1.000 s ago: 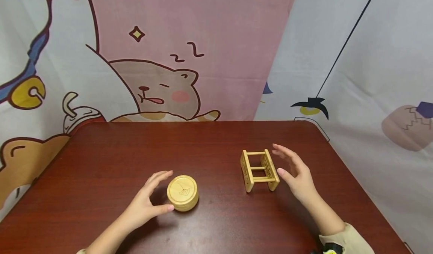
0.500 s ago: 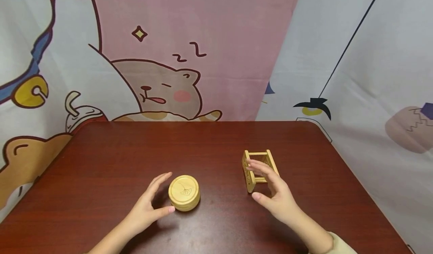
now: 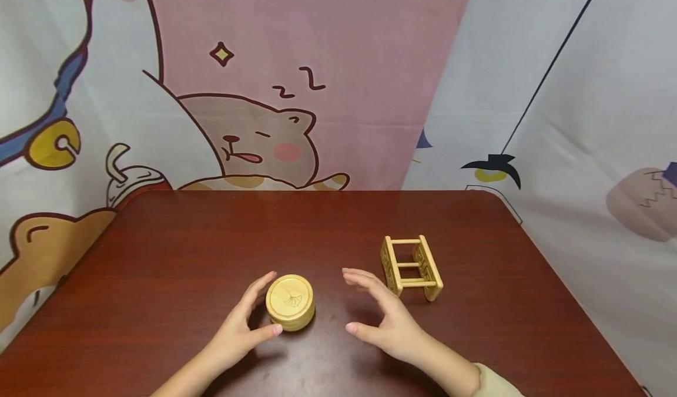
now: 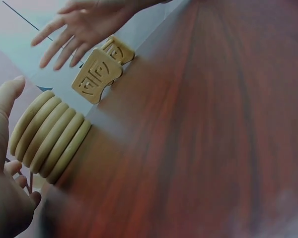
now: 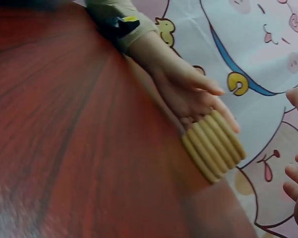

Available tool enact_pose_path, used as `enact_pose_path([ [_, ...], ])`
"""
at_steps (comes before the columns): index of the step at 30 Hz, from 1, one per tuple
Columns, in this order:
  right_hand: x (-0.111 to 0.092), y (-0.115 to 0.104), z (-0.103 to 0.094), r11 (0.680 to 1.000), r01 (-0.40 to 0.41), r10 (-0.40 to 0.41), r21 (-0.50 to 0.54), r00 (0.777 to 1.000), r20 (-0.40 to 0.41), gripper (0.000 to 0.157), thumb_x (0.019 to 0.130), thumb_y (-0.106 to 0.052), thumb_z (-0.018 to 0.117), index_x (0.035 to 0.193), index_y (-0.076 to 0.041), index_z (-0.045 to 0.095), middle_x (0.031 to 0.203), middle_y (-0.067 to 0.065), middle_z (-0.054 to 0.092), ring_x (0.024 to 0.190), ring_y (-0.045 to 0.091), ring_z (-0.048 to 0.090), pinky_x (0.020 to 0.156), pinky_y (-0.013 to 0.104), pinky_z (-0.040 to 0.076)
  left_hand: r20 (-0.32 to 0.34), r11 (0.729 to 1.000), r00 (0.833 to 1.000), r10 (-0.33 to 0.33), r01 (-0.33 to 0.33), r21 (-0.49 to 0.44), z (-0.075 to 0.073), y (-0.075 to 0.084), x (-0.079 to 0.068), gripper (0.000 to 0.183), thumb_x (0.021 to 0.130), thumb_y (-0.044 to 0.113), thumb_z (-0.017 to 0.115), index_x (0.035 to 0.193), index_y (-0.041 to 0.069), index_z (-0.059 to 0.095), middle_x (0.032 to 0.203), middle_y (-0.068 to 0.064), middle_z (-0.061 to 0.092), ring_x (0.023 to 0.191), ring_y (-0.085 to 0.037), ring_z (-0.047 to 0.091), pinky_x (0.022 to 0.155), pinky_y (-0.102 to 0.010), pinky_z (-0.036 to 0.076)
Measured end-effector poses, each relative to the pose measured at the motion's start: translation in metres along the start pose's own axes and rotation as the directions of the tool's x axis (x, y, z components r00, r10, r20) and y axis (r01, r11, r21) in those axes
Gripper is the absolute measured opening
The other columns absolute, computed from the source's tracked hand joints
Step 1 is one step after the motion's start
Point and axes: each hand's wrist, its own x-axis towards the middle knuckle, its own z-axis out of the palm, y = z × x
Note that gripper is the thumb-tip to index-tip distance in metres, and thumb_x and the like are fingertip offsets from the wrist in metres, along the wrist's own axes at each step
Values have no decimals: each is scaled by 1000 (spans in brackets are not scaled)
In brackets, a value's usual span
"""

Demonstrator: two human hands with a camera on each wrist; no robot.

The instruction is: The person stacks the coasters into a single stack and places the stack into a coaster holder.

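Observation:
A stack of round wooden coasters (image 3: 290,300), the top one engraved with a ginkgo leaf, stands on the table just left of the middle. My left hand (image 3: 233,333) curves beside its left side with fingers and thumb spread; whether the thumb touches the stack I cannot tell. Several layers show edge-on in the left wrist view, where the coasters (image 4: 49,139) lie near that hand. My right hand (image 3: 394,326) hovers to the right of the stack, apart from it, fingers spread and holding nothing. Behind it stands a wooden rack (image 3: 390,268) with carved side panels joined by rods.
The dark red wooden table (image 3: 238,226) ends at a straight back edge. Behind and beside it hangs a cloth (image 3: 381,80) printed with cartoon animals. The sleeved right forearm (image 3: 449,364) reaches in from the lower right.
My right hand has moved left from the rack's right side, passing in front of it, towards the coasters. The left hand stays beside the stack. Rack and coasters have stayed in place.

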Motion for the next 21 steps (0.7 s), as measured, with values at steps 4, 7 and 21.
enact_pose_path([
  [4, 6, -9, 10, 999, -42, 42, -11, 998, 42, 69, 77, 2, 73, 138, -2, 43, 139, 13, 45, 122, 33, 46, 98, 38, 39, 0, 999, 1000, -12, 12, -30, 5, -1, 0, 86, 80, 12, 76, 150, 14, 27, 151, -16, 30, 133, -40, 28, 100, -67, 18],
  [7, 10, -6, 16, 999, -37, 38, -30, 997, 60, 68, 77, 1, 74, 137, -1, 43, 137, 14, 45, 121, 34, 47, 98, 41, 40, -13, 999, 1000, -11, 10, -43, 8, -1, 0, 87, 79, 11, 76, 150, 8, 26, 151, -17, 30, 134, -42, 25, 99, -70, 16],
  [21, 10, 43, 44, 976, -210, 218, -65, 965, 146, 73, 81, -19, 78, 143, -16, 40, 142, -3, 41, 130, 20, 40, 104, 41, 33, -48, 995, 999, -21, 16, -98, 15, -3, 4, 87, 81, 7, 73, 150, 5, 21, 150, -20, 29, 135, -41, 22, 99, -71, 9],
])
